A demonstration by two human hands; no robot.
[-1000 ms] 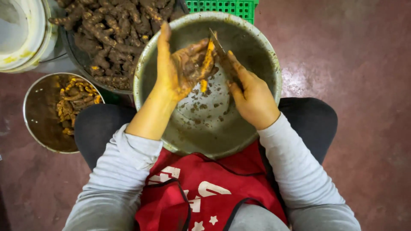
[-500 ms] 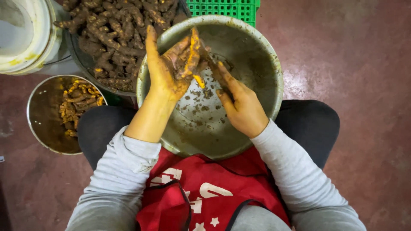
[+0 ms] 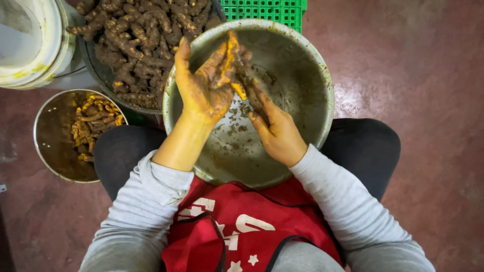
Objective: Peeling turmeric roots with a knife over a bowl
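Right over the big metal basin (image 3: 302,60), a half-peeled turmeric root (image 3: 229,63) lies clamped in the left hand (image 3: 204,88), its long axis running up and away from the person, orange flesh showing. The right hand (image 3: 275,131) sits just beside it, nearer the lap, fingers closed on a knife that is mostly hidden. Around them stand a tub of unpeeled roots (image 3: 136,35), a bowl of peeled pieces (image 3: 93,126), a white bucket (image 3: 30,45), a green crate (image 3: 264,9) and a red apron with white shapes (image 3: 237,226).

Dull, smeared metal bowl (image 3: 307,60); rough, earthy roots (image 3: 136,35); green plastic crate (image 3: 262,9); red cloth apron (image 3: 242,226); glossy floor (image 3: 413,65).
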